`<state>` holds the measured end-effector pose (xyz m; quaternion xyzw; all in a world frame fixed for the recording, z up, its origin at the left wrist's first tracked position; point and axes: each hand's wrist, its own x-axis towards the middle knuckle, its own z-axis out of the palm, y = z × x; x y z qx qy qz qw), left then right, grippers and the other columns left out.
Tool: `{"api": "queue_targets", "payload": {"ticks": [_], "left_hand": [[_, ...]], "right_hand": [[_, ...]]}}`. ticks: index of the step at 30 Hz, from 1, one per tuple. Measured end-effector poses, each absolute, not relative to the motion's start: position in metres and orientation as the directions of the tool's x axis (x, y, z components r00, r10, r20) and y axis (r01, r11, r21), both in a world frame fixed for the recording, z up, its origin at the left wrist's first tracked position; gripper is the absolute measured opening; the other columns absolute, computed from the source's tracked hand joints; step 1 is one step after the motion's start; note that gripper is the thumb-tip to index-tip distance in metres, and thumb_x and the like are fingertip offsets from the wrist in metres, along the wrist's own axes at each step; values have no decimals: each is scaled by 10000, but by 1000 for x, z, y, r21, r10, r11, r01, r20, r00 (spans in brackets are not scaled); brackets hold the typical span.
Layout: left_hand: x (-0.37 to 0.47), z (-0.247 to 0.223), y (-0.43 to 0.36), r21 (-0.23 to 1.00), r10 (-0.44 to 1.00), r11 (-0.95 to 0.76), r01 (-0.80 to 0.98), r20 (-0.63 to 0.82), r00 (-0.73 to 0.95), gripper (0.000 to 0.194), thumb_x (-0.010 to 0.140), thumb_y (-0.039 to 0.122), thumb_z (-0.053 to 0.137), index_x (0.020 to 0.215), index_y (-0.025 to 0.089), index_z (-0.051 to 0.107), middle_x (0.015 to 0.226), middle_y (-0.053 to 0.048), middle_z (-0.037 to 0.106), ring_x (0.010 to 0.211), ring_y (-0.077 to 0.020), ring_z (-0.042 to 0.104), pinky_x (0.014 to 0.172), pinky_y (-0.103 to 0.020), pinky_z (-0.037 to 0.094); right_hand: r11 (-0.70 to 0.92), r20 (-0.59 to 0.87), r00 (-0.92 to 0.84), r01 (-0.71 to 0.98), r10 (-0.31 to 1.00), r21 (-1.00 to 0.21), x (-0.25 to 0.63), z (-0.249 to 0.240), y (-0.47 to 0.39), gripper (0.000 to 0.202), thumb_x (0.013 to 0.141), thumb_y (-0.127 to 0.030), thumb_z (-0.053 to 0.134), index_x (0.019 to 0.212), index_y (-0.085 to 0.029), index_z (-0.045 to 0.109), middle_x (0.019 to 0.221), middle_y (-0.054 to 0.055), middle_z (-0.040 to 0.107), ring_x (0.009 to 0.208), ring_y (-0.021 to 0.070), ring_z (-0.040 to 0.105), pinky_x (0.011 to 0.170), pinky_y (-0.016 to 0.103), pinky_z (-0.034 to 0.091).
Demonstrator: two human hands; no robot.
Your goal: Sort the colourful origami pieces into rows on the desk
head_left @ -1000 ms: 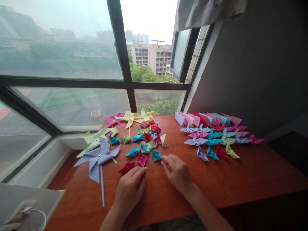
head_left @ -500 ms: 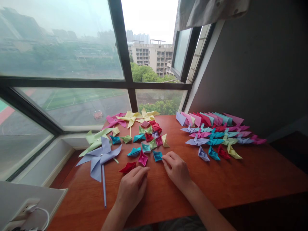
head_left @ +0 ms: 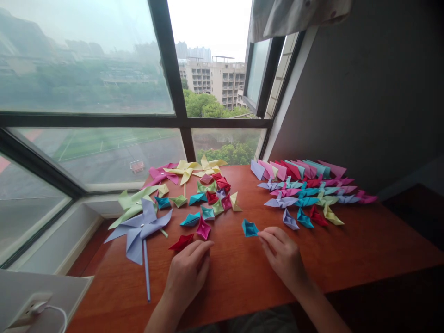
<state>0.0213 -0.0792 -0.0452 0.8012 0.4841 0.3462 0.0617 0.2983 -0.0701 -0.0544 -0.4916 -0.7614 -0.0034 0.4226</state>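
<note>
My right hand (head_left: 285, 256) pinches the right tip of a blue paper boat (head_left: 250, 228) over the middle of the wooden table (head_left: 236, 277). My left hand (head_left: 190, 268) rests on the table with its fingers pressed together; a red boat (head_left: 181, 242) lies right behind it, and whether the fingertips hold anything is hidden. A magenta boat (head_left: 203, 228) sits just beyond the left fingertips. Farther back is a loose cluster of folded boats in green, red, teal and yellow, among them a teal one (head_left: 207, 213).
Paper pinwheels, one lavender (head_left: 142, 226) with a stick, lie at the left. On the right stand rows of paper cranes (head_left: 280, 201), folded planes (head_left: 291, 170) and several boats (head_left: 305, 218). Windows rise behind the table; a wall socket (head_left: 34, 307) is at lower left.
My right hand has moved right with the blue boat, away from the cluster. The left hand has hardly moved. The view has shifted slightly.
</note>
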Motion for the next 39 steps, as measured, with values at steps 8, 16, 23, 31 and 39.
{"api": "queue_targets", "payload": {"ticks": [8,16,23,31,39], "left_hand": [[19,-49,-76,398,794,-554,731,516,321,240,911,161,493,1076,214,658,932,-44,745,814,-179,730,706,-245,569],[17,-53,-73,361,780,-558,747,536,324,240,908,180,499,1078,224,663,945,-42,749,823,-185,733,704,-246,570],[17,-54,-72,356,783,-556,751,529,328,239,915,196,505,1095,234,658,964,-42,755,844,-188,737,702,-242,572],[17,-53,-72,348,777,-560,752,534,332,241,911,193,505,1092,224,660,966,-49,755,830,-189,738,697,-241,572],[18,-51,-72,357,779,-558,749,537,324,228,906,202,511,1067,224,671,944,-48,758,804,-186,741,702,-243,579]], "right_hand": [[157,762,91,957,641,-246,441,-28,-84,158,930,-294,582,991,-222,709,971,82,712,909,217,673,850,331,517],[-105,718,197,980,667,-171,565,-64,-69,334,922,-408,478,932,-181,724,935,105,718,798,232,659,723,343,495],[-120,655,196,980,730,-159,586,-95,-51,315,902,-378,472,938,-187,719,976,105,717,843,234,656,736,334,485],[-130,682,199,980,704,-152,584,-104,-48,301,906,-355,485,964,-184,725,1000,104,716,835,224,650,728,323,475],[-130,679,195,981,708,-146,584,-103,-48,312,905,-344,477,967,-169,727,976,120,719,844,237,658,743,333,478]]}}
